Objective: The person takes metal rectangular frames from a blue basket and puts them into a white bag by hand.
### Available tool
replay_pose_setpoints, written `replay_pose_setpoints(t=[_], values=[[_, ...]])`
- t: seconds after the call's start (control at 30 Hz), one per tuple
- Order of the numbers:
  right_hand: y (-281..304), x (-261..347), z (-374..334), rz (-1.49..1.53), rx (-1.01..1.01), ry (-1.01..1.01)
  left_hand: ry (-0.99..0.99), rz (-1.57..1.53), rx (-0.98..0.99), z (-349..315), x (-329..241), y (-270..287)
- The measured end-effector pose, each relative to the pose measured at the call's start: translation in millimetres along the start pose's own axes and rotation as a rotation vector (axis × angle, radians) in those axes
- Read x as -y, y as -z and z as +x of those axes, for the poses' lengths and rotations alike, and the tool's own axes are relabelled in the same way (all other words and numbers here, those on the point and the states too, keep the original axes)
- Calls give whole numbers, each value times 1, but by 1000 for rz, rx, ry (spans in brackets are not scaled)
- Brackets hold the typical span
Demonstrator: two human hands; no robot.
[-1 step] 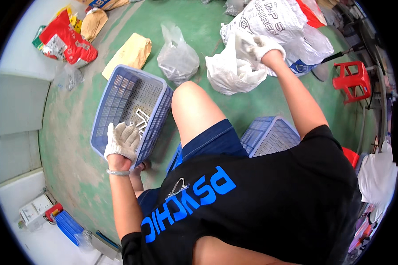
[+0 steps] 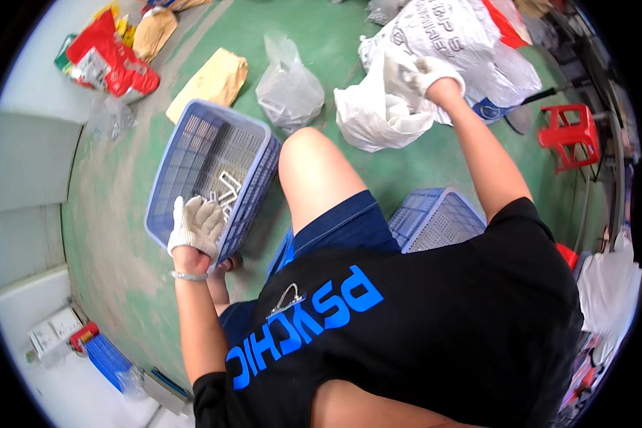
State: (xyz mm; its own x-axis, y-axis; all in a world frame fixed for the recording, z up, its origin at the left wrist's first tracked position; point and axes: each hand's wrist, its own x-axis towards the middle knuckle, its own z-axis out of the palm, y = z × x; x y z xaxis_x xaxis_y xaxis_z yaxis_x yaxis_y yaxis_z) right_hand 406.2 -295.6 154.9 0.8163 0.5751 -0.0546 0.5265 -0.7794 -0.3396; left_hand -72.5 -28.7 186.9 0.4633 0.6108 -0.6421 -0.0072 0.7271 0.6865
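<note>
My left hand [image 2: 195, 230], in a white knit glove, is over the near end of a blue plastic basket [image 2: 255, 187]. Its palm faces up and its fingers are stretched out, with nothing seen in them. Several small white frame-like pieces [image 2: 228, 187] lie on the basket floor beside that hand. Farther right, my gloved right hand [image 2: 437, 75] grips the upper edge of a white plastic bag [image 2: 378, 123], which stands on the floor. The bag's contents are hidden from view.
A tied clear bag [image 2: 289, 93] and a brown paper packet [image 2: 210, 80] lie beyond the basket. Large white sacks [image 2: 435, 32] stand behind my right hand. A second blue basket [image 2: 435, 214] is by my right side, a red stool [image 2: 571, 135] at far right.
The whole view has shifted very slightly. Both hands keep almost the same places, the left over the basket and the right at the bag.
</note>
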Motion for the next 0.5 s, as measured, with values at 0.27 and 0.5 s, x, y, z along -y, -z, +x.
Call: replay_pose_setpoints(t=[0.27,0.5], values=[[-39,2,55,-36,160,160,18,40,-180,-8,-7,75],[-77,216,35,34,292,584,78,-27,-289,-2,5,153]])
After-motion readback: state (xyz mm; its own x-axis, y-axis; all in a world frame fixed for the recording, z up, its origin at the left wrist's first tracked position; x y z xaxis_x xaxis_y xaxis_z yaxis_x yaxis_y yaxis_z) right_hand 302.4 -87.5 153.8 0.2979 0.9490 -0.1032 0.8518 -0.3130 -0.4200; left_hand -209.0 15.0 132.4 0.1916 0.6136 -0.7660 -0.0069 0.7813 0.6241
